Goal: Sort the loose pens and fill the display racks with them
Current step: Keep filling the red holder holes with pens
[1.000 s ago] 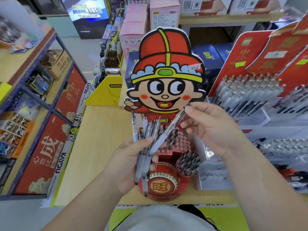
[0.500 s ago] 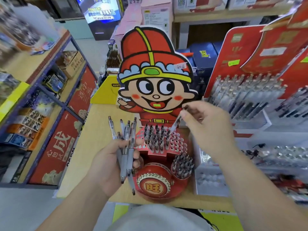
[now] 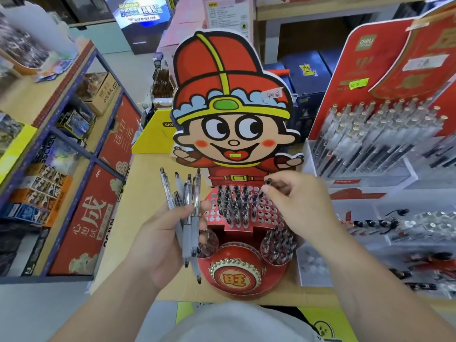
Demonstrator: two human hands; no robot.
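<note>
Pens in a fanned bundle (image 3: 188, 213), tips down, gripped in left hand (image 3: 162, 245) above table (image 3: 145, 193). Right hand (image 3: 301, 206) pinching single pen (image 3: 264, 188) upright, tip at holes of red perforated rack (image 3: 269, 215), beside standing pens (image 3: 232, 206). Behind, cartoon-boy backboard (image 3: 232, 134); farther right, tiered red pen display (image 3: 385, 134).

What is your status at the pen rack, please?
Left hand grips pen bundle. Right hand pinches single pen at red rack. Right-side holes free, nothing blocking.
</note>
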